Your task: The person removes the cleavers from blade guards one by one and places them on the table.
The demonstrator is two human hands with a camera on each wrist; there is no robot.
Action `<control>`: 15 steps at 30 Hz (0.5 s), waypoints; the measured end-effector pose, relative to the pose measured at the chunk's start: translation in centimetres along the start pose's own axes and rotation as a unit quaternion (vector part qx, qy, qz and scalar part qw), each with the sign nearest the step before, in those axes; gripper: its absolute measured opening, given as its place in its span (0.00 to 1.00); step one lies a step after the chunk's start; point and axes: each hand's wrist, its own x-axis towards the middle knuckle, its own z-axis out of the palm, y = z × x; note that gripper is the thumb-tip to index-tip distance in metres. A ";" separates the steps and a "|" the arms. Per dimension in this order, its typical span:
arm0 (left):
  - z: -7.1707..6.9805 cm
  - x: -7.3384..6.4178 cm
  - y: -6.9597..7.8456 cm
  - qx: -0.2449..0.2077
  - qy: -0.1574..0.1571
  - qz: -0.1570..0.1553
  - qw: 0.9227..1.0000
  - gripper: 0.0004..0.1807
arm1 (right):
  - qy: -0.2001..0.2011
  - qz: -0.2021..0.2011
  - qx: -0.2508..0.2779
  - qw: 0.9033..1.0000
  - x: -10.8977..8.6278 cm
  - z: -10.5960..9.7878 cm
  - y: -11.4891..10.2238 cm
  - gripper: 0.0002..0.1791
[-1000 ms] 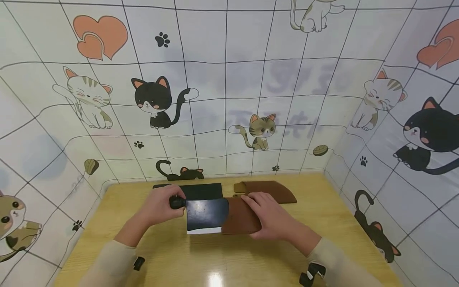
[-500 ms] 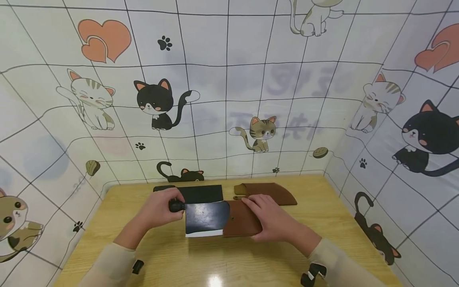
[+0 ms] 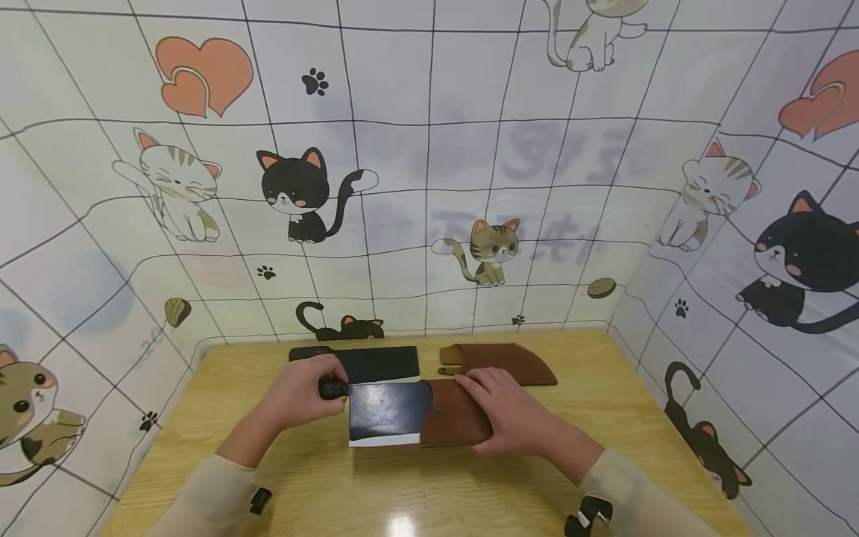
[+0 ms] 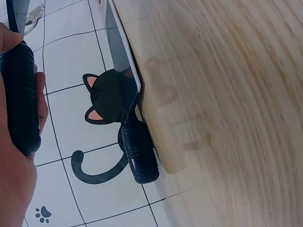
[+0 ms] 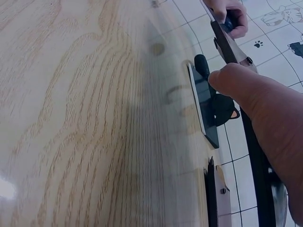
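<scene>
My left hand (image 3: 305, 395) grips the black handle (image 4: 20, 101) of a cleaver with a dark blade (image 3: 385, 412) and a bright cutting edge. The blade's far end sits inside a brown leather sheath (image 3: 455, 415), which hides it. On the sheath's other end, my right hand (image 3: 513, 414) holds it between thumb and fingers. The right wrist view shows the thumb (image 5: 236, 82) against the sheath's side. Cleaver and sheath are held above the table, roughly level from left to right.
Behind the hands, a second black-bladed knife (image 3: 382, 363) lies on the wooden table (image 3: 429, 492); its handle (image 4: 140, 153) points left. To its right lies another brown sheath (image 3: 506, 363) with a strap. A cat-patterned cloth wall (image 3: 389, 298) encloses the table's back and sides.
Slightly more blade shows outside the sheath than one second ago. Both hands keep their hold. The head view has shifted a little; the knife and sheath lying behind stay put.
</scene>
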 end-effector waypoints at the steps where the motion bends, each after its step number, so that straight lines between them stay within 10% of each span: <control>1: 0.0 0.0 0.0 0.000 -0.001 0.000 1.000 0.16 | 0.000 -0.001 0.000 1.000 0.0 0.0 0.0 0.66; 15: 0.3 0.0 0.4 -0.014 -0.025 -0.035 0.999 0.17 | -0.026 0.019 0.010 0.999 -0.4 0.2 0.3 0.64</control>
